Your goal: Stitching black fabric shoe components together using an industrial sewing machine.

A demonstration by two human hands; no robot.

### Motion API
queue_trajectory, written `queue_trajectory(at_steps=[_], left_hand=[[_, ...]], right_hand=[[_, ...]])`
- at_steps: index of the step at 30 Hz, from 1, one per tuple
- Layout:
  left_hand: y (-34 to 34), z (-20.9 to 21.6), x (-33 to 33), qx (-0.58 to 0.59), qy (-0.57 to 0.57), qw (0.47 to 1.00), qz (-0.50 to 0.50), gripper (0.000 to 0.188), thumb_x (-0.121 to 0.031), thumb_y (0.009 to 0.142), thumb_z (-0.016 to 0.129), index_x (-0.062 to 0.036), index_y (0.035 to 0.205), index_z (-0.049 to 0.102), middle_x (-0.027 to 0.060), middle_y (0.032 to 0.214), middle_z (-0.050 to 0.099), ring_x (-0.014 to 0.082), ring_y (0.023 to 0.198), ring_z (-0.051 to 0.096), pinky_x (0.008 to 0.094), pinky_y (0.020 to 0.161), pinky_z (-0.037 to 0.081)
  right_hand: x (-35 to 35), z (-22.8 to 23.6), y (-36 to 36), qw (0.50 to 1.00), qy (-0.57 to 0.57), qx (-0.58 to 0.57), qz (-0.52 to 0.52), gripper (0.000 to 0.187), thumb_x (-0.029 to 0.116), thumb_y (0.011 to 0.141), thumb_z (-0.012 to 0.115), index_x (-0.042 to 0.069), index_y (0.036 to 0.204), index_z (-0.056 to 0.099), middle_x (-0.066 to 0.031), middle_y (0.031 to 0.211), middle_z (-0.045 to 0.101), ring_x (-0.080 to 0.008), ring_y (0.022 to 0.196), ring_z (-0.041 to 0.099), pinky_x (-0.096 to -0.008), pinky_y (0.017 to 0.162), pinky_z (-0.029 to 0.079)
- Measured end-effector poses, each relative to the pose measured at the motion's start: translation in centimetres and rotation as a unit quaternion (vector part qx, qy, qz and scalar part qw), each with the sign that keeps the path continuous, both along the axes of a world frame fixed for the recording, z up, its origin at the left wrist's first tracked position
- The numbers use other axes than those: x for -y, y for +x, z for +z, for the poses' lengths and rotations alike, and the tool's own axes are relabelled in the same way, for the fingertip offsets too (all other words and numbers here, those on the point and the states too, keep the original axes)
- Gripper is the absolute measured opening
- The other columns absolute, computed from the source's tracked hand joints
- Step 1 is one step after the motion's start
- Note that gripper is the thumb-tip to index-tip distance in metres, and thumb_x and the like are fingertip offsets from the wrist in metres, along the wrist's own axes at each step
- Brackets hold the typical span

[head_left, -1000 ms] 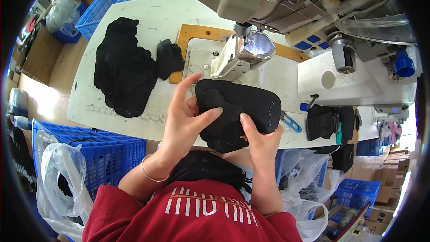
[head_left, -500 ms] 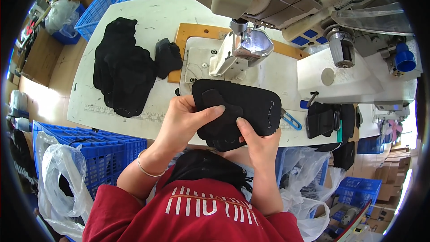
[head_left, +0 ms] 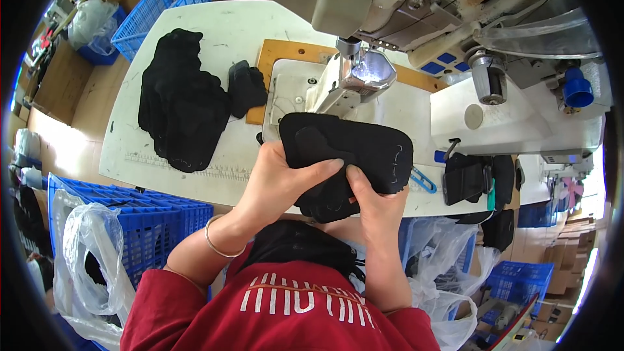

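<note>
Pinching the black fabric panel [head_left: 377,143] together, the left hand [head_left: 276,175] and right hand [head_left: 380,203] hold it in front of the sewing machine [head_left: 406,19]; it seems light and pliable, best held by opposite edges.

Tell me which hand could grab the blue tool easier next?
Probably the right hand: the blue tool lies near it. The left hand is farther away. Both hold the black piece, though.
</note>
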State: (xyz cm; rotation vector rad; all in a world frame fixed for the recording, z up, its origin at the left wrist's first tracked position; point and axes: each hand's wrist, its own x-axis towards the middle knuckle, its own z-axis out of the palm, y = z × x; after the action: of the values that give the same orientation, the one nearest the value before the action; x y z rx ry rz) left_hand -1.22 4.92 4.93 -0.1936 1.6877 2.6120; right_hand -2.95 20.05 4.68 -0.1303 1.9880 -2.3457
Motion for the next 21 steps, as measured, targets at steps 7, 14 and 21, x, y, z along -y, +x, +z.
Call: queue_trajectory(at_steps=[7,14,21], left_hand=[[-3.7,2.3,1.4,-0.031,-0.05,0.998,-0.002,0.017,-0.004,0.081,0.068,0.0041,0.096,0.067,0.005,0.086,0.068,0.0096,0.073,0.063,0.0232,0.063,0.052],[-7.1,5.0,3.9,0.066,-0.01,0.997,-0.049,0.023,-0.005,0.078,0.068,0.0044,0.099,0.062,0.0096,0.097,0.066,0.0164,0.081,0.067,0.0284,0.075,0.055],[-9.3,4.5,4.4,0.022,-0.087,0.996,-0.012,0.034,-0.021,0.072,0.077,0.0062,0.089,0.067,0.0102,0.079,0.066,0.0145,0.067,0.062,0.0283,0.056,0.047]], right_hand=[[0.2,1.9,-3.1,0.998,0.054,-0.018,-0.005,0.02,0.005,0.083,0.069,-0.002,0.102,0.064,-0.0051,0.092,0.066,-0.0069,0.077,0.059,-0.0215,0.067,0.048],[-1.4,1.1,-5.8,0.859,0.184,-0.451,-0.156,0.047,0.028,0.068,0.084,0.008,0.103,0.059,-0.0093,0.107,0.05,-0.0253,0.094,0.046,-0.0359,0.082,0.04],[-0.7,3.1,-8.9,0.706,0.387,-0.584,-0.101,0.04,0.008,0.062,0.081,0.01,0.1,0.07,-0.0058,0.098,0.066,-0.0236,0.084,0.065,-0.033,0.07,0.05]])
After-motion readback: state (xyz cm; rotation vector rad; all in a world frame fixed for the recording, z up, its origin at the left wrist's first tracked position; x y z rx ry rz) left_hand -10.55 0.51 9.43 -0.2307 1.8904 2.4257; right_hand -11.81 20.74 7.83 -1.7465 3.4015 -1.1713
